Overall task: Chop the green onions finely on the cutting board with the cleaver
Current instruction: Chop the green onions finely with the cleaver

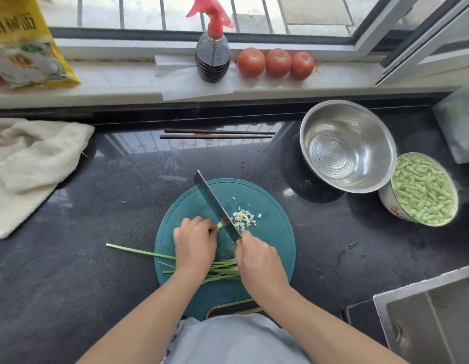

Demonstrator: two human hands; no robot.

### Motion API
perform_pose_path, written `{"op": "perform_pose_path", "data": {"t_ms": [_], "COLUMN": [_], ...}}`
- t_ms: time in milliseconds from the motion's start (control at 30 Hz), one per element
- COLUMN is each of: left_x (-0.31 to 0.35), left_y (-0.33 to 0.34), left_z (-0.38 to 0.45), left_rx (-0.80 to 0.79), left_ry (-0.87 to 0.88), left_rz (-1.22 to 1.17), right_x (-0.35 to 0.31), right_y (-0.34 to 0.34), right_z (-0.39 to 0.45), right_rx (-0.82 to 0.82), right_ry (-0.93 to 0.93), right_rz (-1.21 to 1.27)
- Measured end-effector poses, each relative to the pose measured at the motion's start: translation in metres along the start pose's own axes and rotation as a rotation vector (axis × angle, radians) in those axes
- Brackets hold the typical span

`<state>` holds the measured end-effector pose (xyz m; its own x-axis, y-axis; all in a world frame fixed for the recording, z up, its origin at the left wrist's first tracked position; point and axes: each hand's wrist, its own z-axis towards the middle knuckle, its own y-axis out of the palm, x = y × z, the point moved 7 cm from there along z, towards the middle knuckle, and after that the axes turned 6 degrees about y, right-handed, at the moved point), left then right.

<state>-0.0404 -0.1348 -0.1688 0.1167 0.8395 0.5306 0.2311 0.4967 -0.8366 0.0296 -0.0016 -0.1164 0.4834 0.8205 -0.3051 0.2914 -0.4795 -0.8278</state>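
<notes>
A round teal cutting board (275, 232) lies on the dark counter in front of me. Green onions (222, 269) stretch across its near half, their green tips reaching left off the board. My left hand (195, 245) presses down on the bunch near its white ends, fingers curled. My right hand (259, 261) grips the handle of the cleaver (215, 203), whose blade stands edge-down on the board right beside my left fingertips. A small pile of chopped pale onion bits (243, 219) sits to the right of the blade.
A steel colander (347, 145) and a bowl of cut green beans (422, 190) stand at the right. Chopsticks (217, 134) lie beyond the board. A cloth (31, 164) lies left, a sink (433, 316) near right. A sauce bottle (212, 59) and tomatoes (276, 63) line the sill.
</notes>
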Motion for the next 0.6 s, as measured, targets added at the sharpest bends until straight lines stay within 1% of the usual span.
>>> {"op": "perform_pose_path", "data": {"t_ms": [100,200,333,433,600], "left_x": [0.0,0.001,0.001,0.002,0.01], "left_y": [0.0,0.0,0.0,-0.002,-0.001], "left_z": [0.0,0.0,0.0,-0.001,0.003], "left_rx": [-0.015,-0.018,-0.029,-0.035,-0.027], "left_ry": [-0.012,-0.004,0.005,0.004,0.066], "left_rz": [0.001,0.005,0.017,0.025,0.083], "right_x": [-0.005,-0.018,-0.028,-0.013,0.011], "right_y": [0.006,0.007,0.004,0.0,-0.012], "right_z": [-0.002,0.009,0.025,0.022,0.018], "right_rx": [-0.034,-0.02,0.0,0.024,0.063], "right_ry": [0.016,-0.004,-0.025,-0.004,0.039], "right_rz": [-0.028,-0.055,-0.006,-0.002,-0.033]}}
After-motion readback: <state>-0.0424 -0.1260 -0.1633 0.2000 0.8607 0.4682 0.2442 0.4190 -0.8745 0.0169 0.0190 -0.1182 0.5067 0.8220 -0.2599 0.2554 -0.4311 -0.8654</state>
